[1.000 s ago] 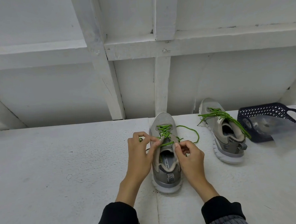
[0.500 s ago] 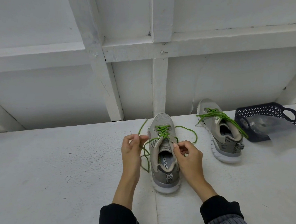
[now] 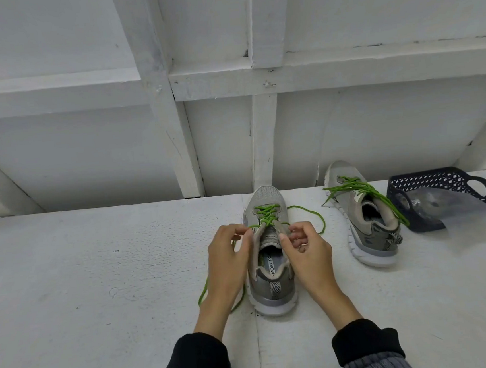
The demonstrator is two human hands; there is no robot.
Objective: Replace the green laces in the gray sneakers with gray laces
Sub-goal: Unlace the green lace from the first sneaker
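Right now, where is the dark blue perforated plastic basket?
In the head view, the dark blue perforated plastic basket lies tipped on the white table at far right, just right of the second gray sneaker, near the white wall.

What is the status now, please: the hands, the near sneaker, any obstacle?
Left hand pinches green lace; right hand grip at top eyelets. Near sneaker half unlaced. Second sneaker fully laced. Nothing in the way.

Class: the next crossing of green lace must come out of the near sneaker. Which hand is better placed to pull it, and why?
Left, probably. The left hand already pinches the lace at the sneaker; the right hand steadies the collar.
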